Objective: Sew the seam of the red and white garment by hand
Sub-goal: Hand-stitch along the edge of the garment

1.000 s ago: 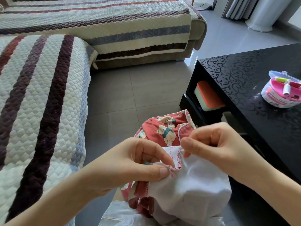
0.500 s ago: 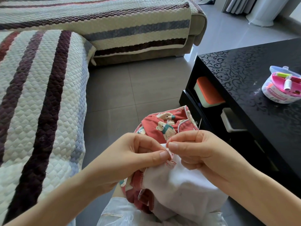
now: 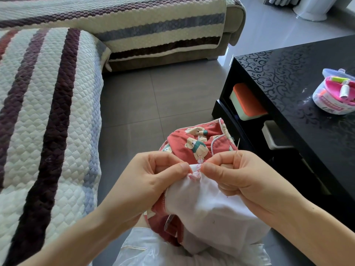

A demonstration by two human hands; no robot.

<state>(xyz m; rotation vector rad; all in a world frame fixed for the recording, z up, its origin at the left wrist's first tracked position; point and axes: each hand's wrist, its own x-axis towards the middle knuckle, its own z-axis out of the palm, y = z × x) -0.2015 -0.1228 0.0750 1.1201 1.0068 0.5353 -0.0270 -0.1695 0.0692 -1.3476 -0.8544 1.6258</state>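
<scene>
Two hands are on the work. State hold and location. [Trainee]

Left hand [image 3: 153, 181]: thumb and forefinger closed on the seam [image 3: 196, 170] of the garment [image 3: 207, 208]. Right hand [image 3: 242, 177]: fingers closed on the same edge, just beside the left. The needle [image 3: 238, 144] stands up from behind the right forefinger. How it is clamped there cannot be told. The garment sits in the lap, above the floor [image 3: 153, 96], between sofa [image 3: 57, 112] and counter [image 3: 284, 73]. [Instructor]

Failure modes? [Trainee]

In my judgement, three. (1) Pricked finger: the needle lies close to the pinching fingers. (2) Puckering: the seam already looks bunched, and a hard pull on the thread [image 3: 235, 162] would gather it further. (3) Misaligned edges: if either pinch slips, the layers shift before the stitch sets. [Instructor]

Inventory? [Trainee]

Hands, two. Garment, one. Needle, one. Thread strand in view, one. Sewing kit tub [image 3: 334, 96], one, on the counter, well apart from the work. Orange-lidded box [image 3: 247, 101], one, on the shelf beneath. Spools inside the tub are too small to count reliably. [Instructor]
</scene>
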